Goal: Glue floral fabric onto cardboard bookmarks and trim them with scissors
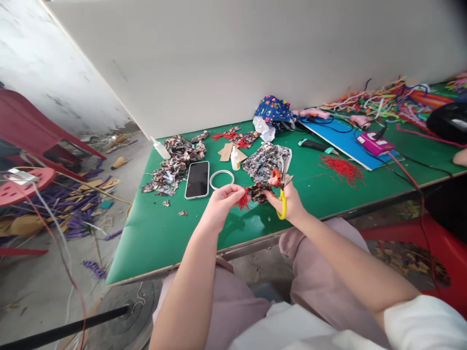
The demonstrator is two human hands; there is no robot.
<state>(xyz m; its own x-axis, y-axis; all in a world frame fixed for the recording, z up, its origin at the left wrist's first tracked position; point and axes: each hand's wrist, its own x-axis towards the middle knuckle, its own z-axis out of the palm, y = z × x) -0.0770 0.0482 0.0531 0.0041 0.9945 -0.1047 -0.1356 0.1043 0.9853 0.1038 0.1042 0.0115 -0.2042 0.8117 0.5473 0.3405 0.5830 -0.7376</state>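
I see my left hand [221,201] pinching a small dark patterned fabric piece with a red tassel [253,193] above the near edge of the green surface [153,233]. My right hand [288,199] is closed around yellow-handled scissors [282,194] touching that piece. A black phone [197,179] and white ring [221,179] lie just beyond.

Both forearms were bare — no watch, ring or bracelet showed on the left hand [220,204] or the right hand [288,201]. A white short sleeve [423,321] covered the right upper arm, part of a white top whose hem lay across the lap. The legs wore loose trousers [317,272] in a dusty mauve-pink — soft, creased at the knees.
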